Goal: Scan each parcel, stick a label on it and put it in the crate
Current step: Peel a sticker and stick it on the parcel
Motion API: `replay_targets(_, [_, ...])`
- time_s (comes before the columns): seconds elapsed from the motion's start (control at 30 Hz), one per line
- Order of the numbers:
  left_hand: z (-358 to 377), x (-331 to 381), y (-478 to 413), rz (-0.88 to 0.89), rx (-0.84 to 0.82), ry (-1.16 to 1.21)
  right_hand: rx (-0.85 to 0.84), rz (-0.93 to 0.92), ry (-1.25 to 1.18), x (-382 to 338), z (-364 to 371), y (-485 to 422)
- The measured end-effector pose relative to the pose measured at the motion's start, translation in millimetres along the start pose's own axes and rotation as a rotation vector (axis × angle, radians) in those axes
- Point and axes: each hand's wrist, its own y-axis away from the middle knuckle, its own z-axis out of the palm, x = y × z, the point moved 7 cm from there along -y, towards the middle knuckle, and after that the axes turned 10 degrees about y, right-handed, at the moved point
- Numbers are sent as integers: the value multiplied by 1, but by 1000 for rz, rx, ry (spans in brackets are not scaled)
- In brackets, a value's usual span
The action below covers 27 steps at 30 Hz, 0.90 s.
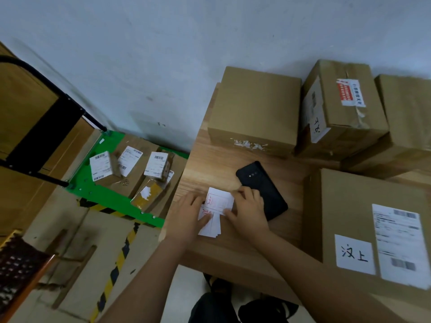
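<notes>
A small stack of white label sheets [214,213] with red print lies on the wooden table [210,159]. My left hand [190,215] lies over the stack's left side with the thumb on it. My right hand [247,210] pinches the top sheet at its right edge. A black phone [268,183] lies face down just behind my right hand. A large cardboard parcel [363,206] at the near right carries a shipping label and a white handwritten label. Several labelled parcels [130,169] lie on the green cart [93,187] down at the left.
More cardboard boxes [254,108] are stacked against the white wall at the back of the table, one taped box [342,106] beside them. The cart's black handle [46,108] rises at the left. Flattened cardboard and yellow-black tape cover the floor [112,248].
</notes>
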Motion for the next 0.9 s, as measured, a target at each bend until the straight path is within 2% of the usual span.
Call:
replay_targets(0.17, [1, 0, 1, -15, -11, -6, -51, 25, -20, 1, -1, -8])
replay_targets(0.37, [-1, 1, -1, -17, -7, 7, -40, 59, -224, 4, -2, -10])
replay_targets(0.5, [-22, 14, -1, 24, 108, 263, -10, 147, -547, 14, -25, -5])
replay_targets(0.73, [-67, 76, -11, 34, 146, 647, 145, 137, -709, 40, -113, 8])
replay_targets(0.9, [-95, 119, -14, 88, 241, 776, 281, 160, -814, 66, -169, 19])
